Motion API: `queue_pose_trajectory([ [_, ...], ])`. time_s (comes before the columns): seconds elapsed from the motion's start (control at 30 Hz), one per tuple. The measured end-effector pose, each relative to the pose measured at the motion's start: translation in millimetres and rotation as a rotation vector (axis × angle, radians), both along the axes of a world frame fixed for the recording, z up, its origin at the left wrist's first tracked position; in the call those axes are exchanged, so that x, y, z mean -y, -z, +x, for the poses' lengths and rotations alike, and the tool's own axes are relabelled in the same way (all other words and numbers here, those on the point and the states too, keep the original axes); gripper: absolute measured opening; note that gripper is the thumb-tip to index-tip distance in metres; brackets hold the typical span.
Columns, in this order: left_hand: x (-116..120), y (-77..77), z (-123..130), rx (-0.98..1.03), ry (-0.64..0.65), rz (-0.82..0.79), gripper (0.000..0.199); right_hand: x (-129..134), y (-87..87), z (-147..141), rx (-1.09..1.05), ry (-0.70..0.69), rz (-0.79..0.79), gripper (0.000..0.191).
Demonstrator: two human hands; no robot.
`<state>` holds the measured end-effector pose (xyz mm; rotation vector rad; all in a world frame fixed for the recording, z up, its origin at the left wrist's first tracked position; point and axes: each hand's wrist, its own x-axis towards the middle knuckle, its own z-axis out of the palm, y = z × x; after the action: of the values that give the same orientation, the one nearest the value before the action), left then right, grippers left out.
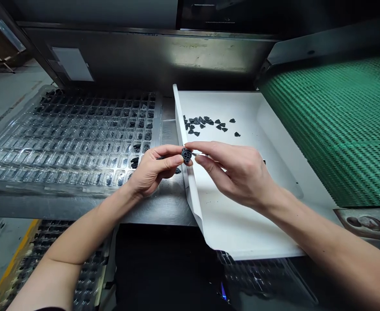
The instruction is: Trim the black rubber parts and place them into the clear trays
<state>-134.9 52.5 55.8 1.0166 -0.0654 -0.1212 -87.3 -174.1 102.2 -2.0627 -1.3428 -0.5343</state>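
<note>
A small black round part (186, 154) with a spoked face is pinched between the thumb and fingers of my left hand (156, 168), above the left wall of the white tray (248, 216). My right hand (238, 170) comes in from the right, its thumb and index finger closed on a thin tool whose tip touches the black part; most of the tool is hidden. Several small dark pieces (206, 120) lie scattered in the back left of the white tray.
A clear compartment tray (159, 125) with black parts lies on the metal table (164, 207) at left. A green conveyor belt (345, 129) runs at right. More trays (93, 268) sit lower left. A metal panel (138, 56) stands behind.
</note>
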Motion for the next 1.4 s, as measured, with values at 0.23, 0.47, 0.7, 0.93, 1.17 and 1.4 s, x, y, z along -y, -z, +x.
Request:
queue_pose_trajectory([
  [0.23, 2.2, -0.2, -0.6, -0.05, 0.011, 0.029, 0.041, -1.2, -4.4, -2.7, -0.165, 0.014, 0.039, 0.037],
  [0.47, 0.3, 1.9, 1.4, -0.028, 0.103, 0.014, 0.049, 3.3, -1.4, 2.4, -0.219, 0.096, 0.08, 0.035],
  [0.7, -68.1, -8.5, 17.3, 0.139, -0.337, 0.26, 0.052, 3.1, 0.1, 5.6, -0.143, 0.105, 0.035, 0.033],
  [0.93, -205.1, -16.5, 53.4, 0.076, -0.666, 1.141, 0.031, -0.4, 10.1, 7.8, -0.11, 0.011, -0.013, 0.032],
  [1.17, -225.7, -6.1, 73.3, -0.01, -0.568, 1.316, 0.027, 1.8, 12.1, 10.1, -0.126, 0.002, -0.036, 0.032],
  [1.4, -223.0, -22.3, 63.8, 0.019, -0.689, 1.127, 0.045, 1.7, 8.5, 6.5, -0.135, -0.012, -0.045, 0.033],
])
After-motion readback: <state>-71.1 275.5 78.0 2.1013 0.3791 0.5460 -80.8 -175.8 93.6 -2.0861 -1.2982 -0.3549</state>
